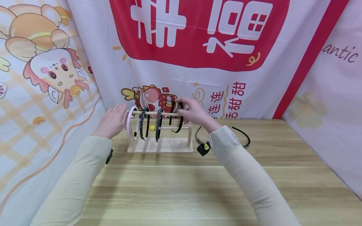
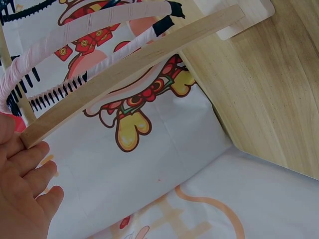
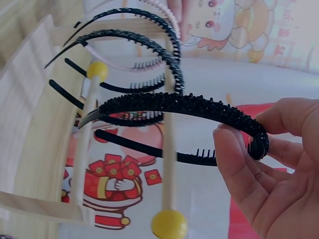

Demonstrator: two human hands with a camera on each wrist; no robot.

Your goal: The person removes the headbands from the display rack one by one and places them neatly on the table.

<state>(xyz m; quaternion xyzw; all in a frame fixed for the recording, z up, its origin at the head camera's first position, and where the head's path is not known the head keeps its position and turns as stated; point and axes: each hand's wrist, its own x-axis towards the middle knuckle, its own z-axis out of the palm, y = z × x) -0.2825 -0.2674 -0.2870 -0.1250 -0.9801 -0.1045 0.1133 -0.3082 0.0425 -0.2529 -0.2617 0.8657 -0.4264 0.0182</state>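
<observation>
My right hand (image 1: 195,113) pinches a black beaded headband (image 3: 184,105) between thumb and fingers, at the right end of a wooden stand's upper rod (image 3: 169,184). The headband loops over that rod, with comb teeth inside its band. At the opposite end, my left hand (image 1: 111,121) has its fingers against the top of the stand's wooden upright (image 2: 124,74); its thumb is mostly hidden. Beside this upright hangs a pale pink wrapped headband (image 2: 89,27). Two dark glittery headbands, one left (image 1: 142,124) and one nearer the middle (image 1: 158,125), hang between the hands.
The stand's pale base (image 1: 164,147) sits toward the back of the wooden table (image 1: 175,188). Another dark headband (image 1: 245,135) lies right of it, partly behind my right sleeve. Yellow balls cap the upper rod (image 3: 169,225) and lower rod (image 3: 97,72). Printed cloth (image 1: 96,40) hangs behind.
</observation>
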